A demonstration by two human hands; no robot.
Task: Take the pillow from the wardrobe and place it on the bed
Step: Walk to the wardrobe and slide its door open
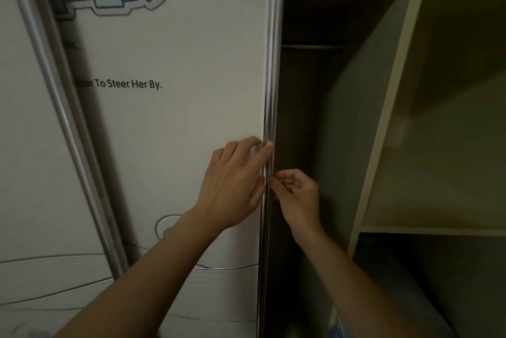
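Observation:
A white sliding wardrobe door (178, 118) with printed lettering fills the left of the head view. Its metal edge strip (269, 91) runs top to bottom. My left hand (235, 184) lies flat on the door face, fingertips touching the strip. My right hand (298, 195) curls its fingers around the strip from the open side. Behind it the wardrobe interior (309, 118) is dark, with a hanging rail (312, 47) across it. A pale blue soft shape (410, 291), possibly the pillow, lies low in the bottom right compartment, dim and partly behind my right forearm.
A vertical divider panel (383, 118) separates the hanging space from shelves (432, 229) on the right. A second sliding door (24, 146) with a metal frame stands at the far left, overlapping the first.

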